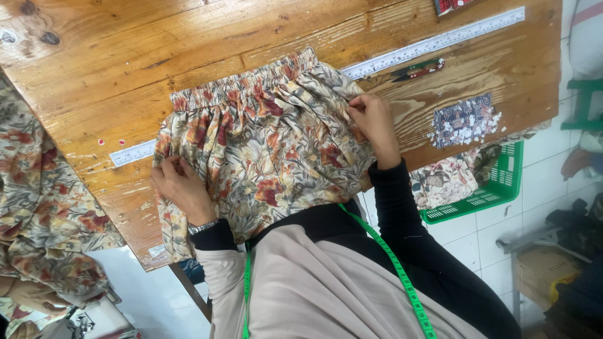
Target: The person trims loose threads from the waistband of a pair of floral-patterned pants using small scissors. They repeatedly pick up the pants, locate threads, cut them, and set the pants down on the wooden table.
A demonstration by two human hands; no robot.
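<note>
A floral garment (264, 141) with a gathered elastic waistband lies flat on the wooden table (125, 56), its lower part hanging over the near edge. My left hand (179, 185) pinches the fabric at its left side edge. My right hand (374, 122) pinches the fabric at the right side edge, just below the waistband. A long metal ruler (433, 44) runs under the garment, showing on both sides. A green measuring tape (396, 263) hangs around my neck.
Small snips (418, 69) with dark handles lie next to the ruler at right. A dark patterned patch (465, 120) sits on the table's right part. A green plastic basket (496, 188) holds floral fabric beside the table. More floral cloth (38, 194) is piled at left.
</note>
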